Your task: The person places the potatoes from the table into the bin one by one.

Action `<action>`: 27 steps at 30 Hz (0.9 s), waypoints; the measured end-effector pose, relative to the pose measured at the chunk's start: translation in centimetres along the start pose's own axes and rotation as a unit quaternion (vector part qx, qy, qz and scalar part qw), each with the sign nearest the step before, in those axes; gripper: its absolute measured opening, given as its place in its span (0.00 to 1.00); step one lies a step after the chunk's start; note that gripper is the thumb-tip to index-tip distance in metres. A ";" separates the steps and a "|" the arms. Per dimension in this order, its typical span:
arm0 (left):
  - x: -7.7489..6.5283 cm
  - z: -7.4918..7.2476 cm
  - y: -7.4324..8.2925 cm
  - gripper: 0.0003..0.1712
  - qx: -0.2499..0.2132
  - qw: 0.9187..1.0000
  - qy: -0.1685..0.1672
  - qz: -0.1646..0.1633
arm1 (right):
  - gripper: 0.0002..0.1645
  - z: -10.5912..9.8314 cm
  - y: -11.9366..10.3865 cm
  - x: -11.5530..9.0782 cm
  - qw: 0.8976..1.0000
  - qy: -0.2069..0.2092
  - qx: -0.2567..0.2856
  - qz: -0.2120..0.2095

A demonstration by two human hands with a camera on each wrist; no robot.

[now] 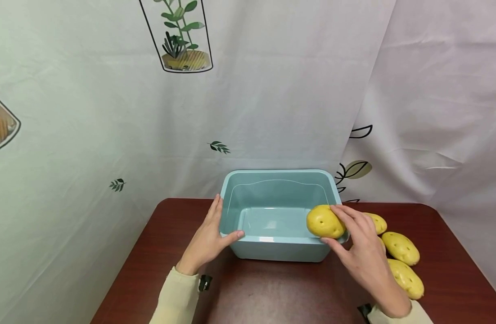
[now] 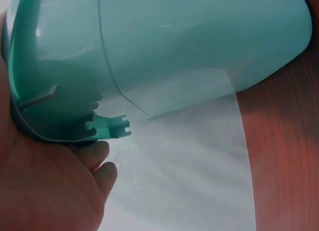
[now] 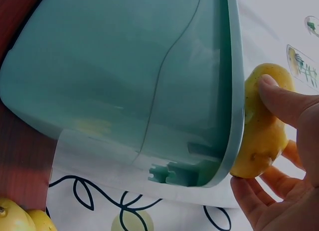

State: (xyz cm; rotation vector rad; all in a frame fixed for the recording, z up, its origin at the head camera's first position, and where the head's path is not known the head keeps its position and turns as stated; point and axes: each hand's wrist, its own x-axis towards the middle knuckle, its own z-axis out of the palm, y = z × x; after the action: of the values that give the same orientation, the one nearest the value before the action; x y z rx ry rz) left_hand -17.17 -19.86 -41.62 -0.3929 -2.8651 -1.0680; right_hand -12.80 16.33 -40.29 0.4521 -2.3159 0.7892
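A yellow potato (image 1: 326, 221) is held by my right hand (image 1: 363, 252), thumb on its near side and fingers over its right end. It is over the right front corner of a blue-green plastic bin (image 1: 288, 249). In the right wrist view, the potato (image 3: 263, 124) overlaps the bin's rim (image 3: 238, 81). At the bin's left front corner, my left hand (image 1: 205, 240) has its fingers extended along the left side and its thumb across the front rim. The left wrist view shows this hand (image 2: 47, 186) right at the rim.
Several more yellow potatoes (image 1: 401, 248) lie on the dark red-brown table (image 1: 272, 292), right of the bin and partly behind my right hand. A pale curtain (image 1: 272, 99) with plant prints hangs right behind the table.
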 end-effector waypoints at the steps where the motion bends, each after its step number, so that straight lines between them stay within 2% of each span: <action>1: 0.0 0.0 0.0 0.67 0.000 1.000 0.000 0.000 | 0.50 0.1 0.0 0.0 1.000 -0.001 0.001 0.000; 17: 0.0 0.0 0.0 0.67 0.003 1.000 0.002 -0.001 | 0.49 1.1 -0.1 0.3 0.999 -0.018 0.024 -0.013; 27: 0.0 0.1 -0.1 0.67 0.003 1.000 0.001 -0.002 | 0.47 1.8 -0.3 0.5 0.999 -0.034 0.031 -0.002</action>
State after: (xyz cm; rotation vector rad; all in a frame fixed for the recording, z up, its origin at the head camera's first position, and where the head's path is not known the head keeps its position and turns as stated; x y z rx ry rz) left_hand -17.20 -19.88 -41.72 -0.3841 -2.8677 -1.0602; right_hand -13.91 14.90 -40.94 0.5176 -2.3570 0.8575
